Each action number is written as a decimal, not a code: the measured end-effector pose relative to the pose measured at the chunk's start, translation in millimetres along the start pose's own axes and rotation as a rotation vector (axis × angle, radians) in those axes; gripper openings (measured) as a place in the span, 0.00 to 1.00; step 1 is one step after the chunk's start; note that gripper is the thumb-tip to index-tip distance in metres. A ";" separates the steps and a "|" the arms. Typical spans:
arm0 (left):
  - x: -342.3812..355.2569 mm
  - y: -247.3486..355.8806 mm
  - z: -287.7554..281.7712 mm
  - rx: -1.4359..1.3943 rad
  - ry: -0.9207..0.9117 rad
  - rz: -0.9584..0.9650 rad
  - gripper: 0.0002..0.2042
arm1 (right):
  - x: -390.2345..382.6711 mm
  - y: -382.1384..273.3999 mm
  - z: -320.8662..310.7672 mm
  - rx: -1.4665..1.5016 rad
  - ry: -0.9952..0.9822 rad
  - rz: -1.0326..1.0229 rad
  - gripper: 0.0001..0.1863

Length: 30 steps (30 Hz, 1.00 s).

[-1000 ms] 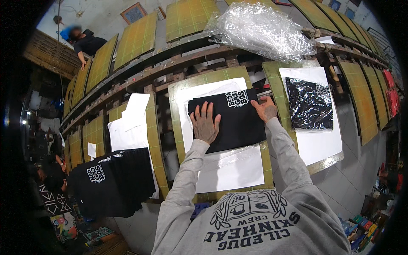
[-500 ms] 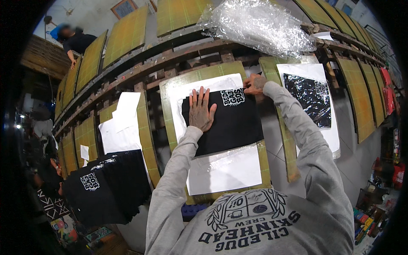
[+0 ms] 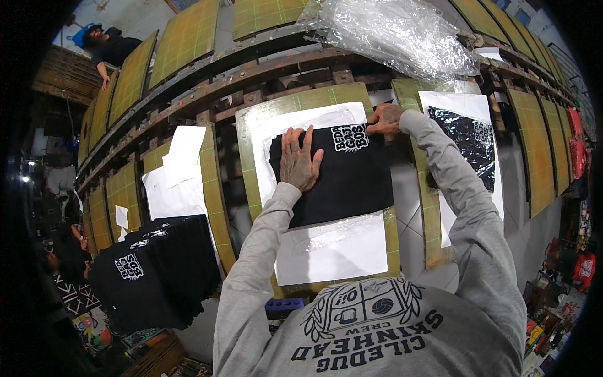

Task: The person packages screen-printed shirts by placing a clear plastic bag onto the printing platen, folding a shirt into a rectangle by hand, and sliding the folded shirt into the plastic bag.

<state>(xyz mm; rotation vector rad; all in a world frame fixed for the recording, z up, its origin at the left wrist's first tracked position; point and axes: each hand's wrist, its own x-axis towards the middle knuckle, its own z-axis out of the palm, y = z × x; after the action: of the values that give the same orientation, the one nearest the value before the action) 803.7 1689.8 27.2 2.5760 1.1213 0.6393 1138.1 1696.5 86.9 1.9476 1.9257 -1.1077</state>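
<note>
A folded black T-shirt with a white print lies in front of me on a white paper-covered board. My left hand rests flat on its left part, fingers stretched out. At the shirt's upper right edge, beside the print, my right hand is closed in a pinch on the cloth. Clear plastic shows below the shirt's lower edge, over a white sheet. Further right, another folded black shirt in a clear bag lies on white paper.
A stack of folded black shirts sits at the lower left, near loose white sheets. Clear plastic bags are heaped on the far rail. Olive boards stand in rows with gaps between them. Another person is at the far left.
My right hand stays pinched at the shirt's upper right edge, and my left hand stays flat on the cloth. The view has shifted slightly. The far-left person's head is raised.
</note>
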 end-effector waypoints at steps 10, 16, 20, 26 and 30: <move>38.2 -18.7 -45.6 0.236 -0.178 0.075 0.26 | -3.7 55.0 50.8 0.340 0.368 -0.217 0.19; 47.4 -39.6 -78.7 0.348 -0.256 0.182 0.30 | -28.6 32.9 56.2 1.161 0.275 -0.317 0.31; 50.8 -22.9 -77.1 0.318 -0.260 0.213 0.35 | -28.7 24.0 88.9 1.049 0.359 -0.192 0.31; 66.3 24.1 -75.1 0.199 -0.397 0.239 0.41 | -62.8 -24.2 84.8 1.396 0.358 -0.333 0.26; 87.9 16.2 -81.4 0.238 -0.687 0.185 0.38 | -66.0 -25.6 88.3 1.280 0.350 -0.392 0.25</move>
<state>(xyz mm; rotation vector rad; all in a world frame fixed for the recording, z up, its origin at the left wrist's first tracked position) 827.2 1749.1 130.0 2.7603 0.7587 -0.3661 1090.0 1594.8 74.4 2.3995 1.9678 -2.7701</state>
